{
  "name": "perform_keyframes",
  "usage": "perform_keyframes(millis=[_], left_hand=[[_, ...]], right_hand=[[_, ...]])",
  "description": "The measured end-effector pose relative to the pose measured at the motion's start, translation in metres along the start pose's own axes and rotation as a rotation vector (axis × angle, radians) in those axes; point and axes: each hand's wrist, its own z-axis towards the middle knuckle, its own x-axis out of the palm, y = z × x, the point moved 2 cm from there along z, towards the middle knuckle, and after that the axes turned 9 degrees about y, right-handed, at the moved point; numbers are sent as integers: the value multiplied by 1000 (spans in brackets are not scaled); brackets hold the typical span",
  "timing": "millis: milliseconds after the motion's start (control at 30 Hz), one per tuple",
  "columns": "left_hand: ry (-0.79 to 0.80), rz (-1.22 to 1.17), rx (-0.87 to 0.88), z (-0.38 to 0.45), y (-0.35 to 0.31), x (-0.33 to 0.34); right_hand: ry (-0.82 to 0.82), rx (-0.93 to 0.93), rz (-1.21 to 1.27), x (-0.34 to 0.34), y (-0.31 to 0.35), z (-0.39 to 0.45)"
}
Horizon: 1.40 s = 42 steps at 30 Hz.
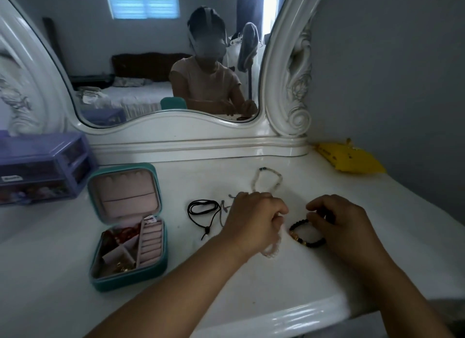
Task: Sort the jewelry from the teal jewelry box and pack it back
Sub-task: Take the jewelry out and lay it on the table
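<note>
While both forearms reach in from the six o'clock edge, the left hand (254, 218) sits with its fingers curled down over a pale pink beaded bracelet (271, 249), whose loop trails out from under the palm toward five o'clock. At three o'clock from it, just apart, the right hand (337, 224) has its fingertips bent onto a black beaded bracelet with a gold charm (303, 233) that lies on the glossy white dressing table (276, 287); whether those fingers pinch the beads or only touch them I cannot tell.

At twelve o'clock from the left hand, a white beaded necklace with a dark clasp (267, 180) lies in a loop on the table. At nine o'clock from the same hand lies a coiled black cord necklace (202, 210), with a thin silver chain (224, 207) between the cord and the knuckles.

Further toward nine o'clock stands the teal square zip jewelry box (127, 227), open, its pink-lined lid tilted up at the back. Its tray holds red beads (120, 233) in the far left compartment, small gold pieces (122, 267) in the near one, and pink ring rolls along the right side with a ring (150, 218) at their far end.

A purple plastic drawer unit (42, 166) stands at ten o'clock, a flat yellow object (348, 158) at two o'clock, and a white carved-frame mirror (176, 126) at twelve.
</note>
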Motion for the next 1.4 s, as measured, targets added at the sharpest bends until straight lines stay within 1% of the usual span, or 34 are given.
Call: perform_keyframes(millis=[167, 300, 433, 533, 600, 667, 767, 867, 967, 1133, 1200, 1300, 1400], left_hand=[[-68, 18, -44, -37, 35, -56], [-55, 16, -114, -77, 77, -92], [-91, 99, -240, -117, 115, -113], [-93, 148, -333, -142, 132, -122], [-102, 95, -356, -155, 137, -124], [-121, -11, -375, -166, 138, -123], [-102, -111, -375, -177, 141, -122], [8, -163, -376, -179, 140, -121], [118, -100, -397, -175, 136, -117], [196, 129, -446, -164, 127, -116], [235, 182, -416, -161, 125, -117], [286, 174, -356, -158, 126, -120], [279, 169, -300, -157, 129, -120]], right_hand=[[150, -76, 127, 22, 42, -8], [225, -266, 62, 54, 81, -11], [324, -409, 75, 87, 120, -8], [368, -502, 34, 106, 140, -3], [384, -549, 6, 114, 150, 1], [407, -586, 4, 122, 159, 4], [440, -608, 24, 131, 170, 6], [464, -613, 20, 138, 174, 6], [478, -607, 10, 141, 174, 8], [511, -595, 22, 143, 174, 8], [519, -589, 35, 143, 173, 8], [522, -575, 59, 145, 172, 8], [517, -576, 65, 147, 171, 8]])
